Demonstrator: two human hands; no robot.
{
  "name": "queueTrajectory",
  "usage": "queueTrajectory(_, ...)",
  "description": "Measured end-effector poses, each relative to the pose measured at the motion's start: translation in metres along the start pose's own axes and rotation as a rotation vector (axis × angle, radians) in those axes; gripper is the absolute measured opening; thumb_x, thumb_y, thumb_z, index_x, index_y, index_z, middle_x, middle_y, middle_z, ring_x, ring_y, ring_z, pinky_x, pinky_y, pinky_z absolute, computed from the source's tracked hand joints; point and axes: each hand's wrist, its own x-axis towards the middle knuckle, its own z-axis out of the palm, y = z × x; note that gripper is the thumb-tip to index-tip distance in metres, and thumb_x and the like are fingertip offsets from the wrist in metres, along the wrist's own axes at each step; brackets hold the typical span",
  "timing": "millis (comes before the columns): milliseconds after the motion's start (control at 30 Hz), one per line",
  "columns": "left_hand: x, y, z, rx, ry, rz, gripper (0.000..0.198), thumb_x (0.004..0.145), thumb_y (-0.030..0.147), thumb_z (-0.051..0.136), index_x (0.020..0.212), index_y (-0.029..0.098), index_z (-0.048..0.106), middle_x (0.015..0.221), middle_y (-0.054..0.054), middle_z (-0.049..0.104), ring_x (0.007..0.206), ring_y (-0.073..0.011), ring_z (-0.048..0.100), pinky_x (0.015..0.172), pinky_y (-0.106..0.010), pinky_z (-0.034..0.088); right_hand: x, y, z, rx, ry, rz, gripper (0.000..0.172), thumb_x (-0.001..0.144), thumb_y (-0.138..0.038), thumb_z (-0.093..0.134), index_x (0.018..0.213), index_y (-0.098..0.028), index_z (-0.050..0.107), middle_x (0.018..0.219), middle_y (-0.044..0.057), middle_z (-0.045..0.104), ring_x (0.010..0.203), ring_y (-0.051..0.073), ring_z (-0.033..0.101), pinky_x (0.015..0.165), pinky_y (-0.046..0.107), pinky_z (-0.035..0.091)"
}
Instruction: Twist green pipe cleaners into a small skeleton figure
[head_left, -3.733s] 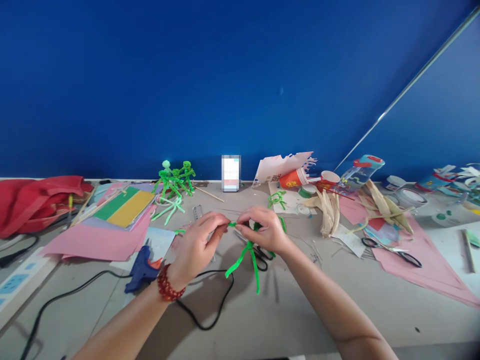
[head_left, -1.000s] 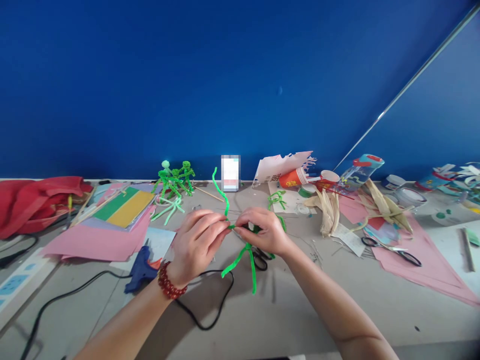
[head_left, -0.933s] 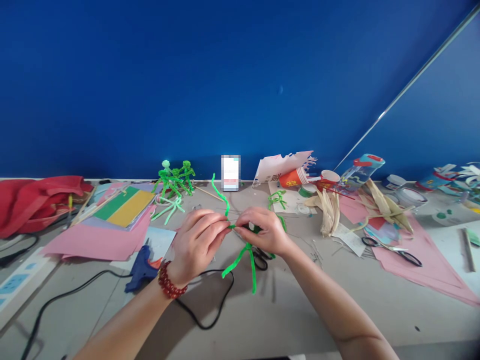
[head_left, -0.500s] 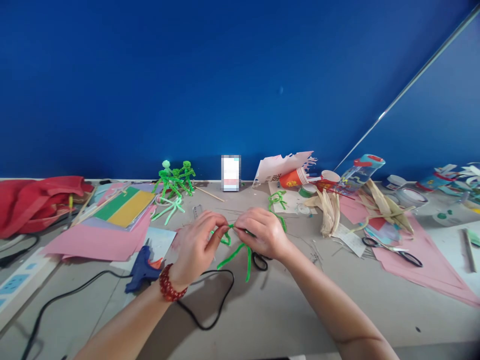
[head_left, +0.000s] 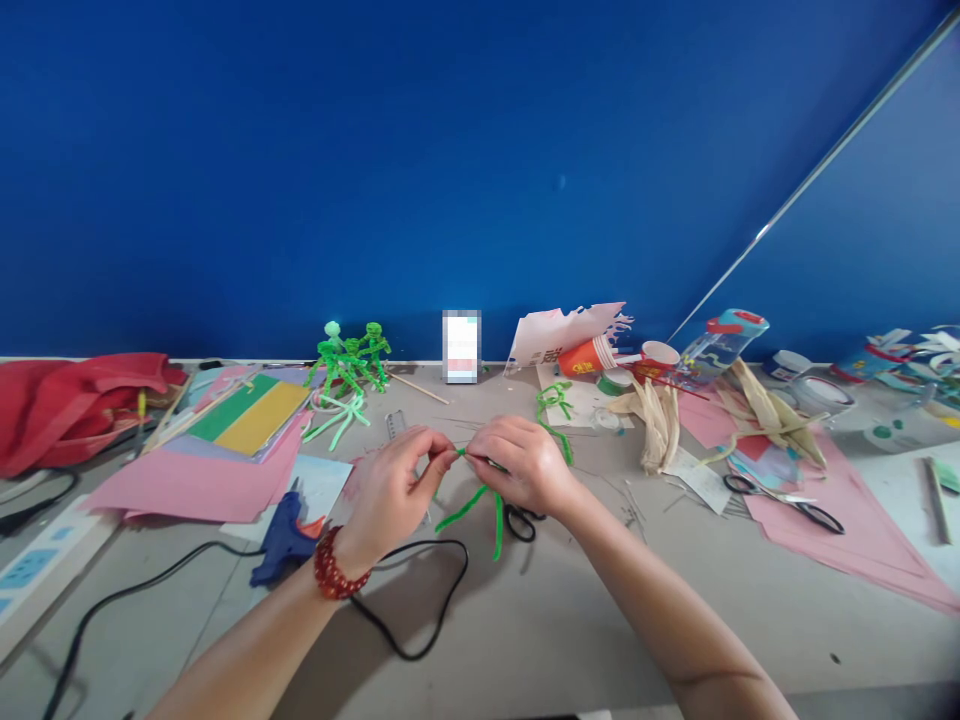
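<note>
In the head view, the left hand [head_left: 386, 497] and the right hand [head_left: 526, 466] pinch, fingers closed, a green pipe-cleaner figure [head_left: 496, 525] at lower centre of the frame. Its legs hang just beside black-handled scissors [head_left: 520, 523]; a blue glue gun [head_left: 283, 545] lies to the lower left.

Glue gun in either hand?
No, the left hand and right hand both pinch the green pipe cleaner figure, while the blue hot glue gun lies apart on the bench.

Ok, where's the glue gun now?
In the head view, the blue glue gun lies left of the left hand, beside the black cord.
</note>
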Motion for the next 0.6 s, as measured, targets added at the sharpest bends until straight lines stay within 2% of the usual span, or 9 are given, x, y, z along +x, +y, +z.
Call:
queueTrajectory(100, 0.0010, -0.0017, -0.0023, -0.031, -0.037, -0.059, 0.017, 0.093, 0.035, 0.051, 0.087, 0.024, 0.062, 0.077, 0.001, 0.066, 0.066, -0.0147, 0.062, 0.057, -0.024, 0.045, 0.0002, 0.0019, -0.0008, 0.065, 0.018, 0.075, 0.008, 0.089, -0.015, 0.056, 0.085, -0.019, 0.061, 0.076, 0.004, 0.070, 0.070, 0.017, 0.062, 0.066, 0.028, 0.048)
queueTrajectory(200, 0.0029, -0.0003, -0.0050, -0.034, -0.042, -0.042, 0.013, 0.091, 0.034, 0.055, 0.092, 0.024, 0.063, 0.087, -0.001, 0.068, 0.077, -0.0160, 0.064, 0.063, -0.024, 0.048, 0.0000, 0.0038, -0.0025, 0.141, 0.011, 0.169, 0.006, 0.087, -0.017, 0.058, 0.083, -0.019, 0.061, 0.075, 0.004, 0.068, 0.069, 0.016, 0.061, 0.065, 0.027, 0.047)
queueTrajectory(300, 0.0037, 0.0018, -0.0059, -0.017, -0.026, -0.031, 0.010, 0.091, 0.031, 0.055, 0.090, 0.023, 0.061, 0.088, -0.001, 0.066, 0.080, -0.0162, 0.063, 0.069, -0.025, 0.050, -0.0006, 0.0045, -0.0034, 0.182, -0.004, 0.209, 0.006, 0.087, -0.018, 0.058, 0.083, -0.019, 0.061, 0.075, 0.003, 0.067, 0.070, 0.016, 0.061, 0.066, 0.026, 0.047)
queueTrajectory(433, 0.0026, 0.0037, -0.0048, -0.004, -0.007, -0.030, 0.013, 0.092, 0.031, 0.053, 0.085, 0.022, 0.059, 0.084, -0.001, 0.064, 0.075, -0.0152, 0.061, 0.064, -0.023, 0.049, 0.0000, 0.0034, -0.0028, 0.167, 0.002, 0.194, 0.007, 0.088, -0.019, 0.057, 0.082, -0.020, 0.061, 0.075, 0.004, 0.067, 0.070, 0.016, 0.061, 0.066, 0.027, 0.048)
queueTrajectory(600, 0.0014, 0.0040, -0.0041, -0.032, 0.006, -0.049, 0.016, 0.092, 0.031, 0.053, 0.080, 0.021, 0.060, 0.078, -0.001, 0.064, 0.070, -0.0139, 0.059, 0.046, -0.019, 0.040, 0.0007, 0.0012, -0.0013, 0.084, -0.005, 0.101, 0.009, 0.089, -0.016, 0.055, 0.084, -0.019, 0.061, 0.076, 0.005, 0.069, 0.070, 0.017, 0.062, 0.066, 0.028, 0.048)
